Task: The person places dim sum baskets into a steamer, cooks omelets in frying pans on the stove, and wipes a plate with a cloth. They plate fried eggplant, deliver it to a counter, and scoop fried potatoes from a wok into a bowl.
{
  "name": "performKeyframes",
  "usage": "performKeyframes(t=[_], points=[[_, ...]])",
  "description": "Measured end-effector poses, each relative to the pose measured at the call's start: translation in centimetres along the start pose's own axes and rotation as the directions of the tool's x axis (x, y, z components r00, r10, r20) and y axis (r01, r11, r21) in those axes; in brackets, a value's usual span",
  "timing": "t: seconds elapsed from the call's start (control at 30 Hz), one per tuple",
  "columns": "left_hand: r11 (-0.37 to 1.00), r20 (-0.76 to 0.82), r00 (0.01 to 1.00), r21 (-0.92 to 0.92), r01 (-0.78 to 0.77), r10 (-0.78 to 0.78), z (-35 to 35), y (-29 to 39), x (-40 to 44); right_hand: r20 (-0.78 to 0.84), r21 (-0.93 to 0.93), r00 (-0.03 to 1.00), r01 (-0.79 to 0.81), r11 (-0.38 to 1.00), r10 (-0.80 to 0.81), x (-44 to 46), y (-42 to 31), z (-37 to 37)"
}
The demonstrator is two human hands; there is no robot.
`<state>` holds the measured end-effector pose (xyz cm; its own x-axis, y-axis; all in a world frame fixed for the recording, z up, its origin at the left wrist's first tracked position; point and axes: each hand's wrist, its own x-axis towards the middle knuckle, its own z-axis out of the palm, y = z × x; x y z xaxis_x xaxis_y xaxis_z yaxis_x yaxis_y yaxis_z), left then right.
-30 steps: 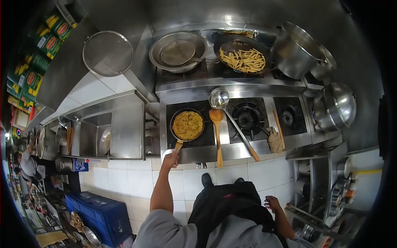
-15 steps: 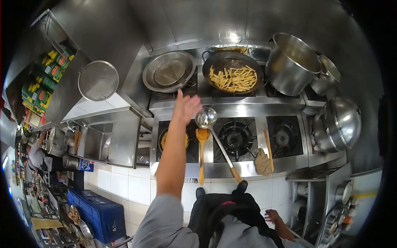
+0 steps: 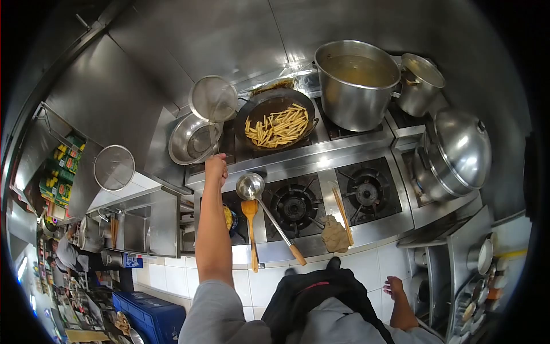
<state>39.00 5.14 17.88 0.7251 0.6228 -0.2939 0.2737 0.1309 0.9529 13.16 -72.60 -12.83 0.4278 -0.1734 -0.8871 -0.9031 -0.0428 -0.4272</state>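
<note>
My left hand (image 3: 216, 169) is closed around the handle of a round wire-mesh strainer (image 3: 212, 97), lifted above a steel bowl (image 3: 179, 150) at the back of the stove. Just right of the strainer sits a black wok (image 3: 252, 112) holding fries (image 3: 278, 127). Below my left hand, a steel ladle (image 3: 250, 186) with a wooden handle end and a wooden spatula (image 3: 250, 213) lie across the front burners. My right hand (image 3: 394, 287) hangs low at my right side, holding nothing, its fingers apart.
A tall stockpot (image 3: 354, 100) of liquid and a smaller lidded pot (image 3: 421, 86) stand at the back right. Chopsticks (image 3: 342, 215) and a brown cloth (image 3: 334, 235) lie near the front edge. A domed steamer (image 3: 458, 152) is farther right. Another person (image 3: 70, 252) stands far left.
My left hand has gone from open and reaching to gripping the strainer, which has risen out of the steel bowl. The view has shifted, and my right hand still hangs at my side.
</note>
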Motion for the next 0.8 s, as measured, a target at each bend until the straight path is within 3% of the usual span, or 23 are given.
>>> performKeyframes(t=[0.03,0.07,0.1,0.13,0.27,0.33,0.37,0.43,0.47,0.57,0.63,0.7,0.73,0.8], points=[[1.000,0.001,1.000,0.012,-0.004,0.004,-0.3,0.0,0.9,0.008,0.008,1.000,-0.005,1.000,0.005,0.7,1.9,-0.4],[0.879,-0.018,0.979,0.444,-0.175,0.204,-0.7,-0.4,2.7,-0.003,0.000,0.996,-0.088,0.996,0.088,1.4,3.9,-0.7],[0.556,0.054,0.920,0.783,-0.280,0.387,-0.9,-0.7,4.5,-0.016,-0.006,0.986,-0.168,0.986,0.168,1.7,5.4,-0.5],[0.109,0.201,0.835,0.949,-0.295,0.512,-0.7,-0.5,5.5,-0.011,0.007,0.986,-0.167,0.986,0.167,1.5,6.9,-0.2],[0.201,0.092,0.894,0.960,-0.198,0.439,2.7,4.8,1.7,0.006,0.131,0.988,-0.151,0.980,0.152,-0.6,9.4,2.1],[0.214,0.077,0.993,0.972,-0.095,0.088,2.5,7.3,2.7,0.038,0.128,0.988,-0.150,0.980,0.147,-1.6,10.0,3.5],[0.211,0.083,0.992,0.972,-0.101,0.092,1.1,7.3,4.4,0.062,0.120,0.989,-0.144,0.982,0.138,-2.3,10.0,4.1],[0.697,0.111,0.945,0.702,0.145,-0.308,-0.7,7.5,7.0,0.066,0.141,0.988,-0.150,0.979,0.142,-2.5,10.9,4.9],[0.738,0.096,0.905,0.618,0.271,-0.414,-0.9,8.0,6.5,0.070,0.153,0.987,-0.154,0.976,0.144,-2.5,11.4,5.3],[0.648,0.135,0.830,0.696,0.309,-0.541,0.2,9.6,5.3,0.055,0.224,0.987,-0.159,0.962,0.151,-2.2,11.9,5.4],[0.652,0.164,0.822,0.699,0.293,-0.546,0.7,10.0,4.7,0.036,0.242,0.983,-0.185,0.952,0.182,-2.0,11.8,5.4],[0.592,0.132,0.882,0.784,0.186,-0.452,0.6,10.9,4.8,0.030,0.258,0.987,-0.158,0.953,0.155,-1.5,11.4,5.2],[0.489,0.169,0.866,0.867,0.097,-0.471,0.4,10.9,4.8,0.024,0.267,0.991,-0.134,0.954,0.132,-1.6,11.2,5.0],[0.528,0.198,0.810,0.835,0.155,-0.552,0.6,10.1,4.8,-0.001,0.283,0.994,-0.101,0.954,0.105,-1.5,10.5,4.4]])
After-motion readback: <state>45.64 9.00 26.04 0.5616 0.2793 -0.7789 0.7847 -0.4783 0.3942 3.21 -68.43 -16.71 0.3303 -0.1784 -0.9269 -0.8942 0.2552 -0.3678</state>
